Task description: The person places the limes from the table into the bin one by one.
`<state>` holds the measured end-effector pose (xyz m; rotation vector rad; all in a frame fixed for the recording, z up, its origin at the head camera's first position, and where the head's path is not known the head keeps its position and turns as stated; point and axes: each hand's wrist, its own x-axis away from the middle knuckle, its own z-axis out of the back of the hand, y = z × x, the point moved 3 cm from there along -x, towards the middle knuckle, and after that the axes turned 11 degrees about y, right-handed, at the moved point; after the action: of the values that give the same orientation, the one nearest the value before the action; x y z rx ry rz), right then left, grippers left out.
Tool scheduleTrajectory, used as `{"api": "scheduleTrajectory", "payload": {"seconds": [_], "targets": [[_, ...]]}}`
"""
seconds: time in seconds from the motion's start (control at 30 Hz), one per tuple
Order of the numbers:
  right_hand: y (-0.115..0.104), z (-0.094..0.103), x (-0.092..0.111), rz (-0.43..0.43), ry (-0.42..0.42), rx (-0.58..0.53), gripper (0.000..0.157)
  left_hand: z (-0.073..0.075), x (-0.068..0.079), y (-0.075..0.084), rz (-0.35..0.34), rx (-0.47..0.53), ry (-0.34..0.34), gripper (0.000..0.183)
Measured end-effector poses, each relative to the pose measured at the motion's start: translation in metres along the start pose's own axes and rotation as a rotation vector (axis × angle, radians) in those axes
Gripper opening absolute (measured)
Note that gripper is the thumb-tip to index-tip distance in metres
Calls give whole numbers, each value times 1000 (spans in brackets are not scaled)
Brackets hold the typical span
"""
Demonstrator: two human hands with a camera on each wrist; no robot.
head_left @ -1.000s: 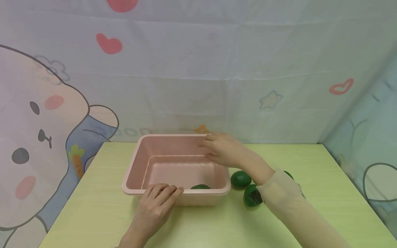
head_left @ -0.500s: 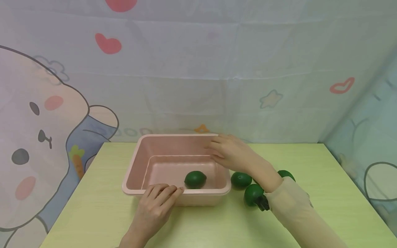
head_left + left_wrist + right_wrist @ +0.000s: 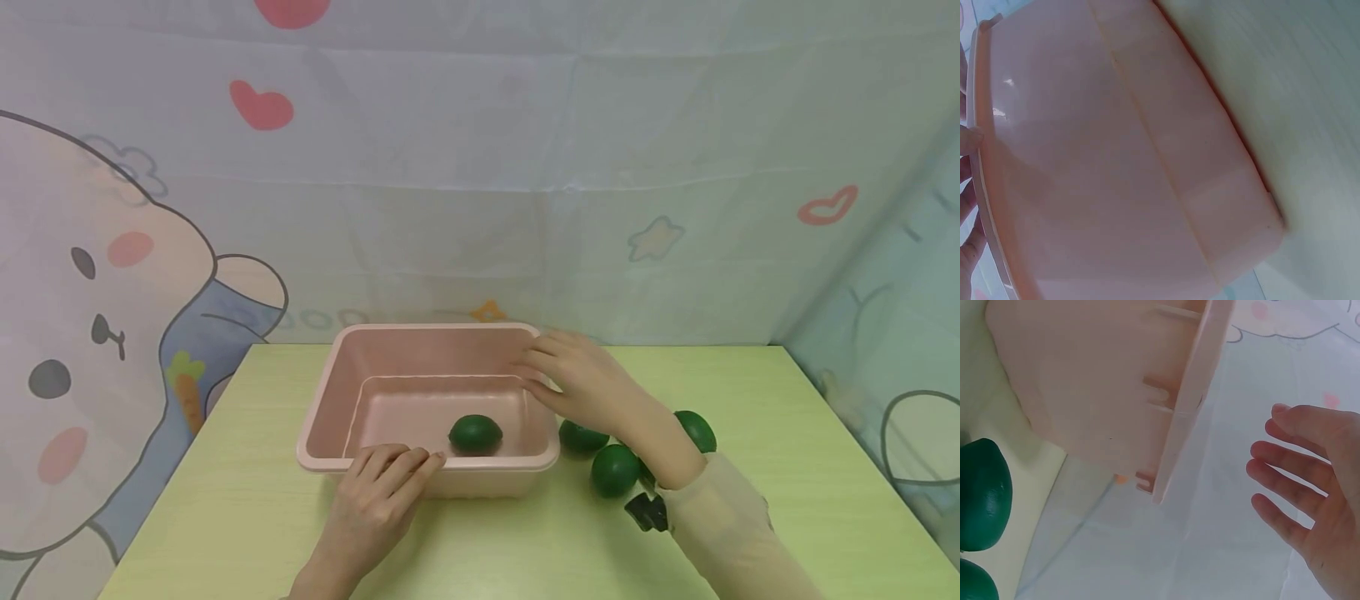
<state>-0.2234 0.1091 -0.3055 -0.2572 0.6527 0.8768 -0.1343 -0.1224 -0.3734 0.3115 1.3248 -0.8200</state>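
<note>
A pink plastic basin (image 3: 423, 464) stands on the table with one green lime (image 3: 476, 434) lying on its floor. My left hand (image 3: 378, 492) grips the basin's near rim, fingers bent over the edge; the left wrist view has its thumb against the rim too. Above the basin's right rim hovers my right hand (image 3: 581, 375), fingers apart and holding nothing; in the right wrist view the hand (image 3: 1310, 481) is clear of the basin wall. Beside the basin lie several more limes, among them a near one (image 3: 615, 471) and another (image 3: 695, 430) partly behind my right forearm.
The light wooden table (image 3: 510, 550) ends at a printed cloth backdrop (image 3: 465, 208). A dark object (image 3: 647, 512) sits at the right sleeve's edge. Close to the basin's right wall is a further lime (image 3: 584, 437), partly covered by the right hand's wrist.
My right hand has drawn back rightward, toward the basin's right rim. The lime in the basin has shifted from the near wall toward the middle of the floor. My left hand has stayed put.
</note>
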Motion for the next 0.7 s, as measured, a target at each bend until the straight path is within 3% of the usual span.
{"api": "scheduleTrajectory", "payload": {"seconds": [0.7], "targets": [[-8, 9, 43, -109, 122, 5, 33, 0, 0, 1, -36, -48, -26, 27]]}}
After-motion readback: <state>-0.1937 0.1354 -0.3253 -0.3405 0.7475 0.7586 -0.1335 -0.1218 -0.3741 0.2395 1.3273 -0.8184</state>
